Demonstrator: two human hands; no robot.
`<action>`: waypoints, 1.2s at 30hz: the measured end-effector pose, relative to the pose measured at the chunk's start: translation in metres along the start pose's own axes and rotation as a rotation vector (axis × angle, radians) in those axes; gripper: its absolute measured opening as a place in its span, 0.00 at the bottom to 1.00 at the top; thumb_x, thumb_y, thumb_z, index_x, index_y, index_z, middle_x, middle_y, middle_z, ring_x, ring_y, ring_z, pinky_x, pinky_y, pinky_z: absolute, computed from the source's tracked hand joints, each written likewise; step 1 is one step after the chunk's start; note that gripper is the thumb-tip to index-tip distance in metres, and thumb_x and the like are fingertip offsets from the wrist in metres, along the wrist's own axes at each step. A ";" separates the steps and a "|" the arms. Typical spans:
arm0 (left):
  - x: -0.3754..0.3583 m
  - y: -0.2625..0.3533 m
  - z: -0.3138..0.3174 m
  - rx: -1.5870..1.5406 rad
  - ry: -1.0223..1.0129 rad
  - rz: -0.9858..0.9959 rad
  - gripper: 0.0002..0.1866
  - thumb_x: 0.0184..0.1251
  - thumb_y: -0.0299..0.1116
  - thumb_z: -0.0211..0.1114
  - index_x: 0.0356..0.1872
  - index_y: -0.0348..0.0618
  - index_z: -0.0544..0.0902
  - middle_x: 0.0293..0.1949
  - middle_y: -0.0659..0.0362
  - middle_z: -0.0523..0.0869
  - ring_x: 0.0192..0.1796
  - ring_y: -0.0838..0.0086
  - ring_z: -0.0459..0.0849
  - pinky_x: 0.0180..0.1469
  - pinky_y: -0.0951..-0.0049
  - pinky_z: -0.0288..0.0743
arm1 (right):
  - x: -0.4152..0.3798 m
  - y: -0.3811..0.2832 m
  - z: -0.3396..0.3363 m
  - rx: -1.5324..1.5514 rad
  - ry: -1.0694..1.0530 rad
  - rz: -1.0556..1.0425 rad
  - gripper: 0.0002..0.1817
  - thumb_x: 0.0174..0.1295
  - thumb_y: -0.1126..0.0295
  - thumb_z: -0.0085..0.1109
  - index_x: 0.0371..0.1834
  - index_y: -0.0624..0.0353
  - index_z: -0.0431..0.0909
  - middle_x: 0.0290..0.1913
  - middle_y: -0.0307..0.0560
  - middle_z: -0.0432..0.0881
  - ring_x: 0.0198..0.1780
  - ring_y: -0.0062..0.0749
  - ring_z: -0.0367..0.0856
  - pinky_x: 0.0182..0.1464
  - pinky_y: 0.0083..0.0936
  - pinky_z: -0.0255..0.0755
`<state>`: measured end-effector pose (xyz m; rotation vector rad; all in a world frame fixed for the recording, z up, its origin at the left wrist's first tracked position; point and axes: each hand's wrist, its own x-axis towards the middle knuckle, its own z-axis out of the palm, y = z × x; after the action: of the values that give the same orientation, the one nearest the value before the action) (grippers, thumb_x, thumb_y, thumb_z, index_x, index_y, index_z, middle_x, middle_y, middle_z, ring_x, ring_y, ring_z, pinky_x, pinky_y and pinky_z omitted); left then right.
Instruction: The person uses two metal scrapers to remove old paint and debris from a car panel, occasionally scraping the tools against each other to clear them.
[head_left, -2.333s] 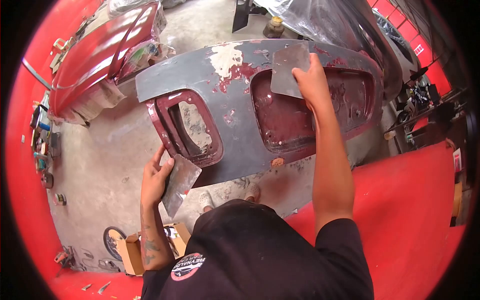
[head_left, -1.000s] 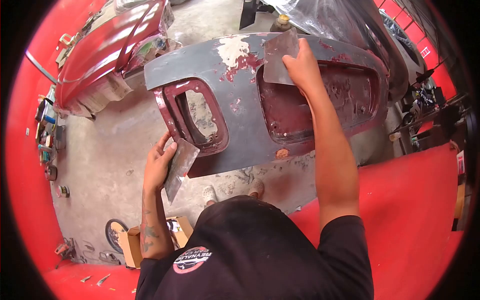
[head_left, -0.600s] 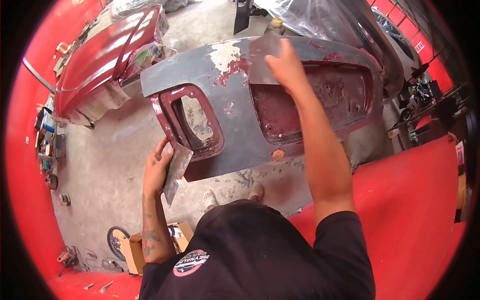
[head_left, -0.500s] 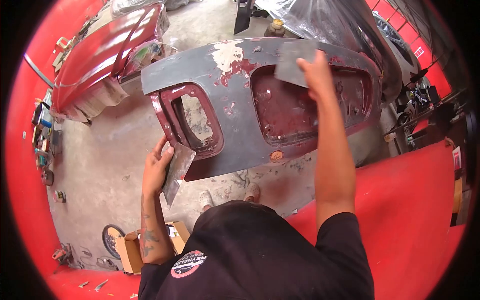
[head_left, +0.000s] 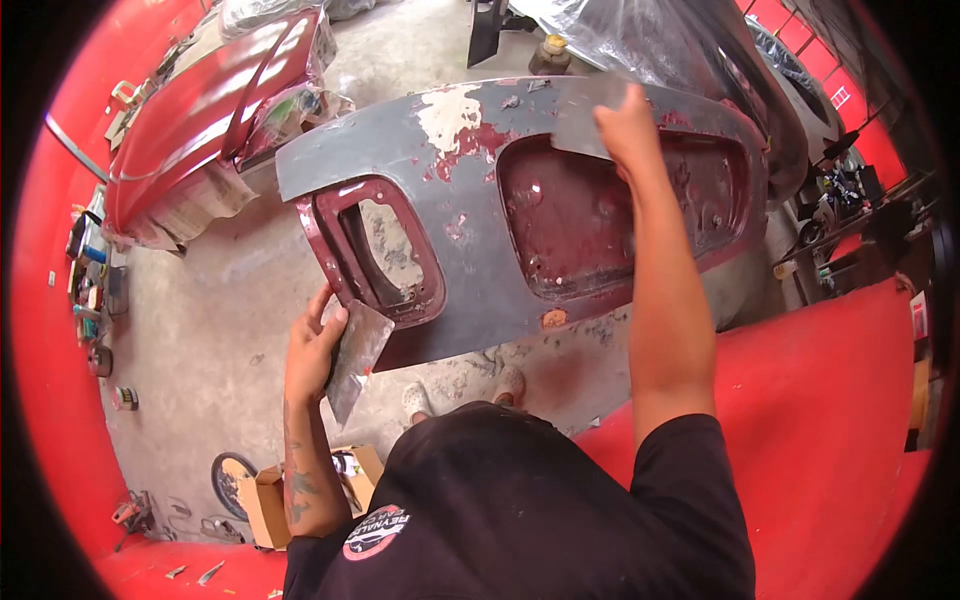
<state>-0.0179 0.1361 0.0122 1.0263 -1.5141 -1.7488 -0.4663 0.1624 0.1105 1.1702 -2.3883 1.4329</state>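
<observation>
A grey car trunk lid with dark red worn-through areas and two recessed openings lies in front of me. On its upper part is a cream filler patch, and a small grey dab sits to the right of it. My right hand grips a thin grey putty spreader, slanted over the lid's upper edge above the larger recess. Below the lid's left corner, my left hand has a flat metal putty plate pinched under its thumb.
Beyond the lid stand a masked red car panel, a jar and a plastic-covered car. An open cardboard box and a wheel are on the floor at lower left. Red wall is close on my right.
The right spreader has tilted flatter toward the lid and looks narrower and slightly blurred. My left hand and its plate hold nearly the same place. The camera view has shifted a little.
</observation>
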 end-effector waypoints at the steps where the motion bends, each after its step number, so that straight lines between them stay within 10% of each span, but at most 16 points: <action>1: 0.000 -0.003 0.001 -0.034 0.003 0.020 0.30 0.72 0.34 0.61 0.69 0.28 0.65 0.60 0.53 0.77 0.56 0.75 0.78 0.59 0.74 0.71 | 0.000 0.002 -0.013 0.062 -0.034 0.112 0.23 0.52 0.75 0.56 0.53 0.71 0.69 0.45 0.59 0.81 0.44 0.45 0.83 0.47 0.36 0.76; 20: 0.002 0.002 -0.005 -0.028 -0.039 -0.028 0.31 0.71 0.34 0.61 0.70 0.27 0.64 0.60 0.53 0.77 0.54 0.76 0.79 0.57 0.76 0.72 | 0.002 -0.061 0.049 -0.003 -0.172 0.035 0.30 0.52 0.73 0.55 0.61 0.72 0.64 0.52 0.76 0.78 0.57 0.66 0.77 0.61 0.44 0.70; 26: 0.002 0.000 -0.008 -0.029 -0.016 -0.018 0.32 0.70 0.35 0.62 0.69 0.27 0.65 0.60 0.53 0.77 0.55 0.76 0.79 0.58 0.75 0.72 | 0.029 -0.005 0.018 0.146 -0.098 0.225 0.31 0.51 0.76 0.55 0.62 0.73 0.64 0.42 0.62 0.81 0.34 0.41 0.85 0.29 0.36 0.78; 28: 0.002 0.006 -0.007 -0.075 -0.030 -0.055 0.32 0.70 0.34 0.63 0.69 0.26 0.64 0.61 0.52 0.76 0.56 0.75 0.78 0.59 0.75 0.71 | 0.024 -0.045 0.042 0.017 -0.114 0.212 0.34 0.51 0.75 0.57 0.64 0.75 0.62 0.50 0.68 0.81 0.58 0.54 0.80 0.61 0.41 0.72; 33: 0.002 -0.005 -0.010 -0.086 -0.038 -0.039 0.32 0.70 0.35 0.63 0.69 0.26 0.64 0.63 0.52 0.75 0.58 0.75 0.77 0.61 0.74 0.70 | 0.047 -0.050 0.036 -0.094 -0.176 0.101 0.35 0.52 0.75 0.55 0.66 0.77 0.61 0.52 0.69 0.80 0.59 0.57 0.78 0.61 0.39 0.72; 35: 0.001 -0.011 -0.010 -0.128 -0.023 -0.041 0.33 0.70 0.35 0.63 0.69 0.26 0.64 0.64 0.52 0.74 0.59 0.75 0.77 0.61 0.74 0.70 | 0.055 -0.032 0.018 0.035 -0.180 0.207 0.34 0.52 0.71 0.54 0.65 0.72 0.61 0.28 0.55 0.78 0.16 0.34 0.73 0.14 0.34 0.64; 36: 0.002 -0.010 -0.009 -0.123 -0.021 -0.034 0.33 0.70 0.35 0.63 0.69 0.26 0.64 0.64 0.52 0.74 0.59 0.75 0.76 0.61 0.74 0.69 | 0.065 -0.011 0.032 0.202 -0.107 0.198 0.34 0.52 0.70 0.54 0.64 0.73 0.61 0.25 0.54 0.77 0.15 0.34 0.72 0.12 0.34 0.62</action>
<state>-0.0102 0.1316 0.0016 0.9796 -1.3905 -1.8567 -0.4955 0.0977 0.1307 1.1030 -2.5421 1.7511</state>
